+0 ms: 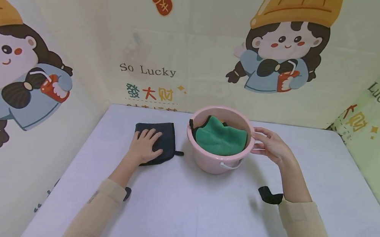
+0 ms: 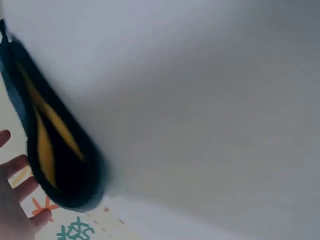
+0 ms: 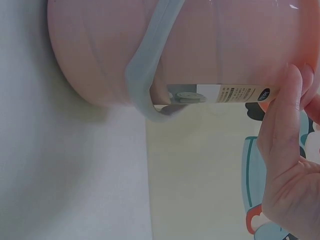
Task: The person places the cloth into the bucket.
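Note:
A pink bucket [image 1: 210, 164] stands upright on the table, with a green cloth [image 1: 220, 138] edged in black inside it. My right hand [image 1: 271, 145] touches the bucket's right side near the rim with extended fingers. The pale handle [image 3: 145, 75] hangs down the bucket's side in the right wrist view, near a printed label [image 3: 235, 93]. Left of the bucket, my left hand [image 1: 144, 148] rests with spread fingers on a dark folded cloth [image 1: 166, 139] that has a small loop. Yellow lining [image 2: 45, 145] shows between its folds in the left wrist view.
The white table [image 1: 174, 208] ends at a printed curtain [image 1: 199, 58] behind and at the sides. Black pieces [image 1: 269, 195] stick out by both sleeve cuffs.

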{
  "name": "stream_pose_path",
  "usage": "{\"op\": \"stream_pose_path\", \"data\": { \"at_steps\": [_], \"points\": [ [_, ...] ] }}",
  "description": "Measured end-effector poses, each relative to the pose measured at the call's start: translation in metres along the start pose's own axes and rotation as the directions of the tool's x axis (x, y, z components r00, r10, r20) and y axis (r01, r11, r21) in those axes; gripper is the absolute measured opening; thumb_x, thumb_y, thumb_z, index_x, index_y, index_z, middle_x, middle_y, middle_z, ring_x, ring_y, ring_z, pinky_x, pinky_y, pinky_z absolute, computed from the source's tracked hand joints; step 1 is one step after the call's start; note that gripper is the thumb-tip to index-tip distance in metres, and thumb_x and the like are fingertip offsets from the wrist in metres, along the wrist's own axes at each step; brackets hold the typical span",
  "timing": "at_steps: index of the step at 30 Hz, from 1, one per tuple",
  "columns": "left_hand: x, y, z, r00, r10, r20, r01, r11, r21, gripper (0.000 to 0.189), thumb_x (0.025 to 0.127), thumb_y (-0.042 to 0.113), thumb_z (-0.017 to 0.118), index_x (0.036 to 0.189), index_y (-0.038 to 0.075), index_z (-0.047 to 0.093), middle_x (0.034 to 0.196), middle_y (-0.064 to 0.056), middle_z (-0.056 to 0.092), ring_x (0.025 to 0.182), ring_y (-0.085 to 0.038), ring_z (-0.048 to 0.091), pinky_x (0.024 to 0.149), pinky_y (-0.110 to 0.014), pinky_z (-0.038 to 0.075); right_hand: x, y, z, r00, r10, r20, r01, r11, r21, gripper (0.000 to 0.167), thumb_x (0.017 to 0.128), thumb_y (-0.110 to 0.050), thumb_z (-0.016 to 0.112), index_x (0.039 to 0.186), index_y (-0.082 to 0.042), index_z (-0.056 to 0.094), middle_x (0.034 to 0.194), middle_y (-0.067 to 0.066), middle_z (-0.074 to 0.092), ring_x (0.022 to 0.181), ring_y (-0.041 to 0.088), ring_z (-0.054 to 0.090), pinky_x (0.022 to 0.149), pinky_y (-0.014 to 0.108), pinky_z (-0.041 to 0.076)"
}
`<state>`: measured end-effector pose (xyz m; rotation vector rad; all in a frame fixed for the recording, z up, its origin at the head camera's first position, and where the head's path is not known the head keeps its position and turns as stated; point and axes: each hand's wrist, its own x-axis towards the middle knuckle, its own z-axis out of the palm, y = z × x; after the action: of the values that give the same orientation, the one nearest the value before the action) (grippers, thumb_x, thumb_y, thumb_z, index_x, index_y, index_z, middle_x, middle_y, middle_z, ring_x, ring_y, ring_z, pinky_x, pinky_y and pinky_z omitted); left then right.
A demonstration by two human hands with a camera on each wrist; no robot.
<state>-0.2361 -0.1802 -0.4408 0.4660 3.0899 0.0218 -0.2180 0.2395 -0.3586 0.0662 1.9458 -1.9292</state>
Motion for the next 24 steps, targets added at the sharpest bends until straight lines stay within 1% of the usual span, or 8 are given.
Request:
{"op": "stream_pose_path", "data": {
  "at_steps": [3, 6, 10, 14, 19, 21, 24],
  "points": [
    [-0.006, -0.005, 0.007, 0.998, 0.028, 0.058, -0.029, 0.999, 0.025, 0.073, 0.082, 0.056, 0.05, 0.142, 0.018, 0.031, 0.145, -0.012, 0.029, 0.132, -0.034, 0.024, 0.106, -0.056, 0.013, 0.0, 0.0, 0.0, 1.0, -0.003, 0.0, 0.003, 1.0, -0.003, 0.054, 0.092, -0.023, 0.055, 0.135, -0.001, 0.028, 0.089, -0.003, 0.061, 0.073, 0.012, 0.065, 0.068, 0.028, 0.054],
    [-0.011, -0.009, 0.011, 0.993, 0.047, 0.108, -0.05, 0.998, 0.029, 0.078, 0.08, 0.057, 0.053, 0.142, 0.018, 0.029, 0.146, -0.013, 0.027, 0.132, -0.035, 0.023, 0.106, -0.056, 0.012, 0.0, 0.0, 0.0, 1.0, -0.004, 0.0, 0.004, 1.0, -0.005, 0.056, 0.092, -0.023, 0.055, 0.135, -0.001, 0.027, 0.089, -0.003, 0.061, 0.073, 0.012, 0.065, 0.068, 0.028, 0.054],
    [-0.015, -0.011, 0.015, 0.988, 0.07, 0.139, -0.075, 0.997, 0.036, 0.082, 0.077, 0.058, 0.056, 0.143, 0.017, 0.028, 0.146, -0.013, 0.026, 0.132, -0.036, 0.023, 0.106, -0.056, 0.013, 0.0, 0.0, -0.001, 1.0, 0.001, 0.001, -0.001, 1.0, -0.003, 0.056, 0.092, -0.023, 0.054, 0.136, -0.001, 0.026, 0.089, -0.003, 0.061, 0.073, 0.012, 0.065, 0.068, 0.028, 0.054],
    [-0.016, -0.011, 0.017, 0.987, 0.083, 0.134, -0.089, 0.995, 0.039, 0.08, 0.078, 0.056, 0.055, 0.143, 0.017, 0.029, 0.146, -0.014, 0.027, 0.131, -0.036, 0.025, 0.105, -0.056, 0.014, 0.0, 0.0, -0.001, 1.0, 0.001, 0.002, -0.001, 1.0, -0.004, 0.057, 0.092, -0.024, 0.054, 0.136, -0.001, 0.026, 0.089, -0.003, 0.061, 0.073, 0.012, 0.065, 0.068, 0.028, 0.054],
    [-0.014, -0.011, 0.019, 0.989, 0.09, 0.114, -0.096, 0.994, 0.049, 0.07, 0.084, 0.051, 0.05, 0.142, 0.016, 0.032, 0.144, -0.013, 0.03, 0.129, -0.034, 0.028, 0.105, -0.055, 0.016, -0.001, 0.0, -0.001, 1.0, 0.002, 0.002, -0.002, 1.0, -0.008, 0.059, 0.092, -0.024, 0.054, 0.137, -0.001, 0.024, 0.09, -0.003, 0.061, 0.073, 0.012, 0.065, 0.069, 0.028, 0.054],
    [-0.013, -0.011, 0.02, 0.99, 0.11, 0.085, -0.117, 0.99, 0.082, 0.065, 0.087, 0.049, 0.049, 0.141, 0.015, 0.034, 0.142, -0.013, 0.033, 0.127, -0.033, 0.031, 0.104, -0.054, 0.019, -0.001, 0.0, -0.001, 1.0, 0.003, 0.003, -0.003, 1.0, -0.007, 0.059, 0.092, -0.024, 0.054, 0.138, 0.0, 0.024, 0.09, -0.003, 0.061, 0.074, 0.012, 0.065, 0.069, 0.028, 0.054],
    [-0.012, -0.01, 0.022, 0.989, 0.149, 0.026, -0.151, 0.978, 0.143, 0.06, 0.088, 0.045, 0.052, 0.138, 0.014, 0.038, 0.138, -0.011, 0.038, 0.12, -0.032, 0.037, 0.101, -0.052, 0.024, -0.001, -0.001, -0.001, 1.0, 0.004, 0.007, -0.004, 1.0, -0.007, 0.06, 0.092, -0.024, 0.054, 0.138, 0.0, 0.023, 0.09, -0.003, 0.061, 0.074, 0.012, 0.065, 0.069, 0.028, 0.053]
  ]
}}
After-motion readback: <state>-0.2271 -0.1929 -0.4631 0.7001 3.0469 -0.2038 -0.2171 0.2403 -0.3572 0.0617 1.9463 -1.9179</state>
